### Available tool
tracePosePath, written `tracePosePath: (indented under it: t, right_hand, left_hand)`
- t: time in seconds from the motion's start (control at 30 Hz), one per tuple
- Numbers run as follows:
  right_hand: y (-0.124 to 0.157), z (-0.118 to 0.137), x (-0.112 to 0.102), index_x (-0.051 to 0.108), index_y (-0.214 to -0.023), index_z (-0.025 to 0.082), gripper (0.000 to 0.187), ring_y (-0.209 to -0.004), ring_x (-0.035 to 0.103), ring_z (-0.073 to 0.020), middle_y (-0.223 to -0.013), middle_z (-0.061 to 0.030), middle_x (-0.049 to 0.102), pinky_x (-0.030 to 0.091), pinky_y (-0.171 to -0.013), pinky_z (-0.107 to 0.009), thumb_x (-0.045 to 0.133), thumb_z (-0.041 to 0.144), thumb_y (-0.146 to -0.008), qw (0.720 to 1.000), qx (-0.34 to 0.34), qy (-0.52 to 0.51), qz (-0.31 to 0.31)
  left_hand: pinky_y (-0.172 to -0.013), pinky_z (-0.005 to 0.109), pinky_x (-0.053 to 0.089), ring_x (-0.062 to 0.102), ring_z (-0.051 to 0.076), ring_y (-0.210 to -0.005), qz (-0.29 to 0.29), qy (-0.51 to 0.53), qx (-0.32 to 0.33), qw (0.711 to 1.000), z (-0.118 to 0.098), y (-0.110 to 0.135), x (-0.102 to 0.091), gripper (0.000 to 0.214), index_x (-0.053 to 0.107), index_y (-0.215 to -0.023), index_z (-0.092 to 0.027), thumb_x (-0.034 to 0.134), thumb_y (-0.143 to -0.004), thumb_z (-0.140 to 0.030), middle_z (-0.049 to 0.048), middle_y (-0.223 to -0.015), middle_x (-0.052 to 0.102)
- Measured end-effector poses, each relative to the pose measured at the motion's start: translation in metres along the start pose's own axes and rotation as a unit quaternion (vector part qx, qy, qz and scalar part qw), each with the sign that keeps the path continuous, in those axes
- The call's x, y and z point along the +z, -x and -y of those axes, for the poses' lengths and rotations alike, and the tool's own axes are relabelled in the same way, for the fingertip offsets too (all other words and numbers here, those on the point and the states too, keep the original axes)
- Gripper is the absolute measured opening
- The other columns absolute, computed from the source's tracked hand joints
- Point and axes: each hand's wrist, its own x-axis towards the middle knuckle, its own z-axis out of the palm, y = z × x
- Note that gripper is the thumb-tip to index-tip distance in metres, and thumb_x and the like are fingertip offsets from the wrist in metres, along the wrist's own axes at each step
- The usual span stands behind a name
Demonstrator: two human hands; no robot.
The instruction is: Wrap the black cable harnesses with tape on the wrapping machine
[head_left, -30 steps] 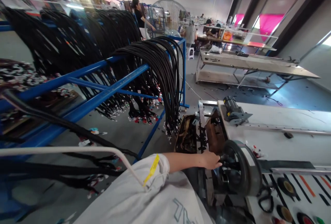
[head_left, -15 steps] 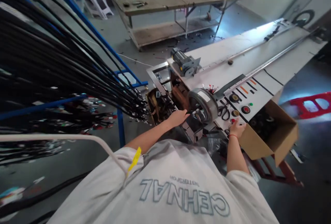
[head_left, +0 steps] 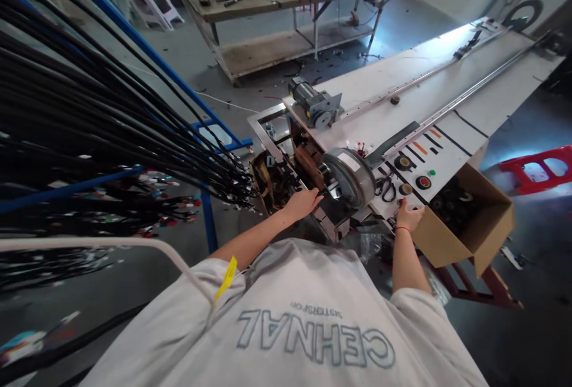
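Observation:
My left hand (head_left: 304,204) is closed in a pinch beside the round machine head (head_left: 349,177), which has a clear, drum-shaped cover with a white label. Whatever lies between those fingertips is dark and too small to name. Over at the near corner of the long white worktable (head_left: 429,101), my right hand (head_left: 409,217) rests with its fingers apart at the edge, holding nothing visible. Just beyond its fingertips sits a tape roll (head_left: 406,189). Black-handled scissors (head_left: 386,188) lie between the machine head and that hand. A red push button (head_left: 423,182) stands farther right.
Bundles of black cables (head_left: 134,131) hang on a blue frame (head_left: 120,36) at left. An open cardboard box (head_left: 491,226) with dark parts adjoins the right hand. A motor (head_left: 308,96) sits on the worktable. Behind stands another table (head_left: 286,0); a red stool (head_left: 536,169) is at right.
The view has shifted slightly. My left hand has drawn a little back from the machine head, still pinched. My right fingers have moved over a small red button that showed before.

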Motion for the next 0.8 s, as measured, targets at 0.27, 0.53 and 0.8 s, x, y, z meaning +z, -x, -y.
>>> tracePosePath:
  t: [0.27,0.53,0.8]
  right_hand:
    - [0.000,0.000,0.000,0.027,-0.148,0.005,0.084,-0.127,0.046,-0.0377,-0.139,-0.0282,0.043,0.036,-0.106,-0.049,0.044,0.063,-0.089,1.000,-0.003,0.014,0.010]
    - [-0.002,-0.003,0.001,0.034,-0.146,0.005,0.085,-0.126,0.048,-0.0391,-0.137,-0.0282,0.047,0.038,-0.105,-0.051,0.058,0.059,-0.084,1.000,-0.005,0.004,-0.005]
    - [-0.004,-0.006,0.003,0.036,-0.145,0.002,0.091,-0.124,0.049,-0.0424,-0.135,-0.0302,0.049,0.040,-0.103,-0.055,0.066,0.058,-0.079,1.000,-0.022,-0.013,-0.007]
  left_hand:
    - [-0.073,0.033,0.051,0.069,0.029,-0.093,-0.008,0.032,-0.020,0.999,-0.003,0.003,-0.001,0.038,0.053,-0.111,-0.010,0.029,-0.103,-0.039,0.0181,-0.099,0.069]
    - [-0.072,0.035,0.052,0.069,0.031,-0.092,-0.008,0.023,-0.041,0.999,-0.009,0.000,0.003,0.039,0.054,-0.113,-0.010,0.031,-0.102,-0.040,0.0183,-0.095,0.069]
    - [-0.079,0.026,0.048,0.065,0.019,-0.086,0.008,0.261,0.047,0.964,0.031,0.019,0.014,0.038,0.061,-0.096,-0.016,0.035,-0.099,-0.044,0.0066,-0.089,0.069]
